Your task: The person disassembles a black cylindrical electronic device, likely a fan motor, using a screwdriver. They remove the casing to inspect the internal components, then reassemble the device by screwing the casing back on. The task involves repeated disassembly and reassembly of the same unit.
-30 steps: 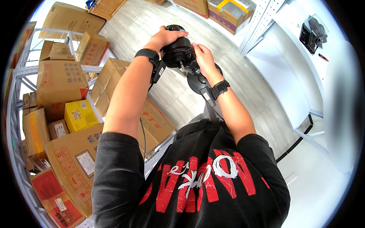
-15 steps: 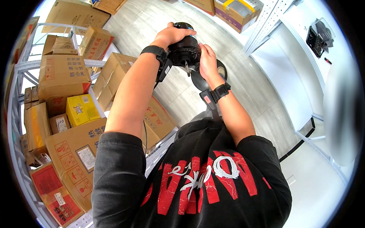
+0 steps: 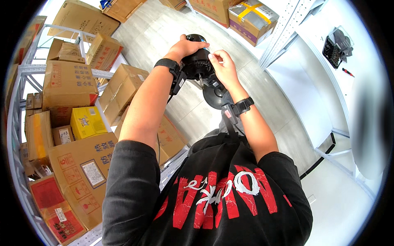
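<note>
Wrapping left hand closely round black motor-like unit — likely steadying it, pointing shaft inward for access. Holding right hand half-curled beside it — can't tell if pinching anything. Suspending unit over grey floor.

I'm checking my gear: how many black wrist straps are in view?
2: one black wrist strap at the base of the left hand, another strap at the base of the right hand.

Head: left of two worn fisheyes, facing steeply down; black T-shirt and bare forearms near, plank floor beyond.
</note>
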A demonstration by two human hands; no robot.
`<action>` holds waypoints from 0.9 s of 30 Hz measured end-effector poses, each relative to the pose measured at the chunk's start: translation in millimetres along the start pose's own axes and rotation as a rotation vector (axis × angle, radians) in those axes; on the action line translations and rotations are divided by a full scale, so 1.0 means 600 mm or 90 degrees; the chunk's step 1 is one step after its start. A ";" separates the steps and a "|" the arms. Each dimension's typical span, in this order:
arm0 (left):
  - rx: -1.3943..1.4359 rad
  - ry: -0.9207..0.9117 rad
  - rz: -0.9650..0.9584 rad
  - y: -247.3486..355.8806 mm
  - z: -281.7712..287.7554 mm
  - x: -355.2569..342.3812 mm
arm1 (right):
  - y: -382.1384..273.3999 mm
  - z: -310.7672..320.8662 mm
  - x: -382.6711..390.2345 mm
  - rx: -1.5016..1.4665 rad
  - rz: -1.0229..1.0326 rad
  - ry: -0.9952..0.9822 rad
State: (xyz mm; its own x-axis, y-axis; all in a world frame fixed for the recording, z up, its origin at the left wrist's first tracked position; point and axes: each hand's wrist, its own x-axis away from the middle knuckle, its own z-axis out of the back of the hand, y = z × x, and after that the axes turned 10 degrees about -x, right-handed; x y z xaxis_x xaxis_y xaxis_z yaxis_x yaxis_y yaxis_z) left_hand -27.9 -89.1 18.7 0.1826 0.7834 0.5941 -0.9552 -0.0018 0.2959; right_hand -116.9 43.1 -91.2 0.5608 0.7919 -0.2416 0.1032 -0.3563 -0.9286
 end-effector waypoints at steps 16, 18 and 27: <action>-0.032 0.050 -0.039 -0.015 -0.030 -0.024 | -0.027 -0.021 -0.006 0.149 -0.015 -0.029; -0.051 0.054 -0.036 -0.007 -0.032 -0.027 | -0.021 -0.019 -0.003 0.133 -0.017 -0.011; -0.066 0.052 -0.033 -0.003 -0.037 -0.022 | -0.018 -0.022 0.013 0.106 0.029 0.004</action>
State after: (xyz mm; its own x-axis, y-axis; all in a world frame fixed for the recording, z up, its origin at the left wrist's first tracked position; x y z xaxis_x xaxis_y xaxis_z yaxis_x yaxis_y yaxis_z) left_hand -33.7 -85.4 -6.3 0.2167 0.8284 0.5166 -0.9648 0.1010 0.2427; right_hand -102.8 46.8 -79.7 0.5676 0.7729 -0.2836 -0.0601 -0.3046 -0.9506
